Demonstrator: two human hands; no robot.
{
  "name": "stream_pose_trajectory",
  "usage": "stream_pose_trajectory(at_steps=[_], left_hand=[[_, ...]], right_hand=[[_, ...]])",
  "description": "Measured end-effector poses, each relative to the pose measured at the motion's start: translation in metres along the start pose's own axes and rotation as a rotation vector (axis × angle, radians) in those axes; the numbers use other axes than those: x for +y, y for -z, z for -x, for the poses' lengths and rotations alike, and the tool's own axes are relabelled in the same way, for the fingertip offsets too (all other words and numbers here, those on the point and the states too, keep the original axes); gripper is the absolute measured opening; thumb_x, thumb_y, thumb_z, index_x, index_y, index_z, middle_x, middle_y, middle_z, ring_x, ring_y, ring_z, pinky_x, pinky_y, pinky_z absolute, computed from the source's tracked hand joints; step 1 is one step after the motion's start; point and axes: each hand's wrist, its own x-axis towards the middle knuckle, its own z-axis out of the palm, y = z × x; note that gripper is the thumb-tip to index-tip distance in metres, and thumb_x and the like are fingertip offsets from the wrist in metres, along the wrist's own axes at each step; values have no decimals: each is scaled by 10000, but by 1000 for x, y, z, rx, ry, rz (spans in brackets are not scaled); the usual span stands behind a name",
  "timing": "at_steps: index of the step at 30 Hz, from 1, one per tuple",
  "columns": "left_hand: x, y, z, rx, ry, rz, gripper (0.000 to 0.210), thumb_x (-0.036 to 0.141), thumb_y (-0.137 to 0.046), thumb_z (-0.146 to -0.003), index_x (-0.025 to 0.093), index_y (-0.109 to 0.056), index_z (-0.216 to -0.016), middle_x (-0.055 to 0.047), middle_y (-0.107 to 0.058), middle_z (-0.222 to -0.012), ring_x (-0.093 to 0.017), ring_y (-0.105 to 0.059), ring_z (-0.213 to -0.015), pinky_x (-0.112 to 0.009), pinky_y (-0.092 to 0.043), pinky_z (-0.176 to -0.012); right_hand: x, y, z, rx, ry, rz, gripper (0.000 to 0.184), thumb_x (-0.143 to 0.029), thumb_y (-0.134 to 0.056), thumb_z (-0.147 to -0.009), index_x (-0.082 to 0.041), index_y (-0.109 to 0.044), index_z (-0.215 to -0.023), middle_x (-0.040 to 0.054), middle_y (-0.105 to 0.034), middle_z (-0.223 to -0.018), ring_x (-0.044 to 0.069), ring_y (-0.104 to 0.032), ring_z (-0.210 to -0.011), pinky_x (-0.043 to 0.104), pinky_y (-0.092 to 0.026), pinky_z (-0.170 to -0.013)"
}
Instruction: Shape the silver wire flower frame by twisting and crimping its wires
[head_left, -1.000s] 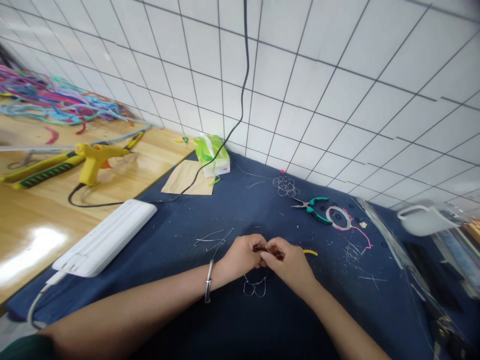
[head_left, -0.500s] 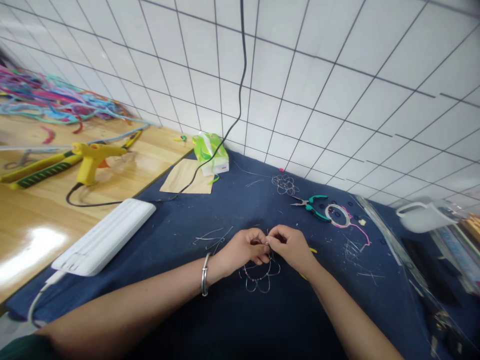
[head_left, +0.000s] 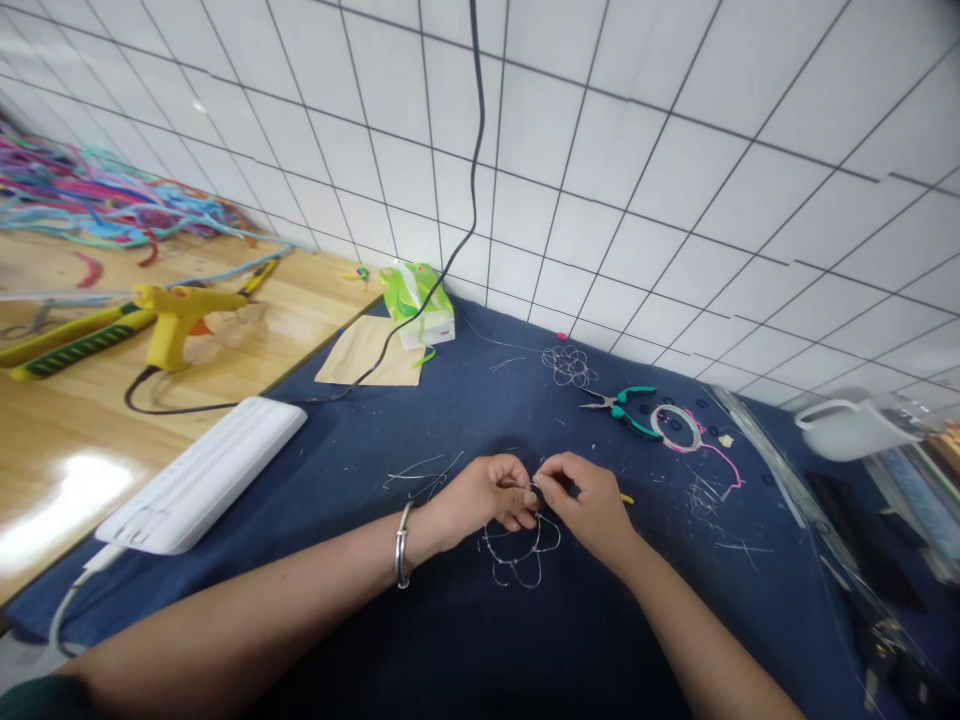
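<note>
A thin silver wire ring with petal-like loops [head_left: 539, 572] hangs below my fingers over the dark blue cloth. My left hand [head_left: 491, 497], with a silver bangle [head_left: 401, 545] at the wrist, pinches the top of this wire piece. Close beside it, my right hand [head_left: 581, 497] is pinched at the same spot, its thumb and forefinger on the wire. The fingertips hide the part of the wire between them. Behind my right wrist, a bit of something yellow [head_left: 627, 499] shows.
Green-handled pliers [head_left: 619, 405], a coiled wire flower [head_left: 568, 366] and a wire spool [head_left: 675, 428] lie beyond my hands. Wire offcuts [head_left: 424, 474] are scattered about. Leftward are a white power bank [head_left: 202, 475], a yellow glue gun [head_left: 176, 320] and a tissue pack [head_left: 418, 303].
My right fingertips have drawn slightly apart from the left ones. The wire piece stays in nearly the same place, and the view has shifted a little.
</note>
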Motion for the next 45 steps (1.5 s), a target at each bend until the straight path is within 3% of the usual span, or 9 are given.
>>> stream_pose_trajectory(at_steps=[8,14,21,36,45], left_hand=[[3,0,2,2,8,42,191,244,-640,-709,145,-483,-752,-13,-618,-677,-170,-654,-668,-248,-488,-566],[2,3,1,3,-7,68,209,253,-641,-713,142,-466,-740,-44,-633,-747,-186,-657,-712,-269,-500,-593],[2,4,2,-36,-3,96,210,250,-634,-722,143,-455,-746,-66,-642,-815,-195,-659,-727,-281,-503,-604],[0,4,0,-37,-5,62,216,270,-631,-727,154,-450,-741,-20,-629,-647,-186,-658,-689,-269,-502,-584],[1,3,2,-39,-8,53,207,258,-625,-727,150,-450,-753,-44,-643,-730,-177,-658,-685,-268,-501,-589]], right_hand=[[2,1,4,16,48,-81,71,-224,-507,-791,-202,-562,-753,-16,-561,-732,105,-511,-680,219,-395,-652],[8,4,4,-13,-67,-211,96,-288,-506,-806,-203,-551,-799,-23,-540,-709,101,-498,-644,217,-400,-615],[7,3,4,27,-84,-237,120,-298,-508,-799,-192,-559,-780,-20,-546,-701,99,-502,-628,214,-404,-594],[0,-4,9,54,-50,-174,55,-222,-510,-770,-191,-526,-727,-20,-563,-655,100,-538,-596,220,-431,-575],[1,-5,7,2,-141,-457,78,-242,-520,-766,-189,-518,-823,-21,-594,-667,96,-571,-563,234,-477,-565]])
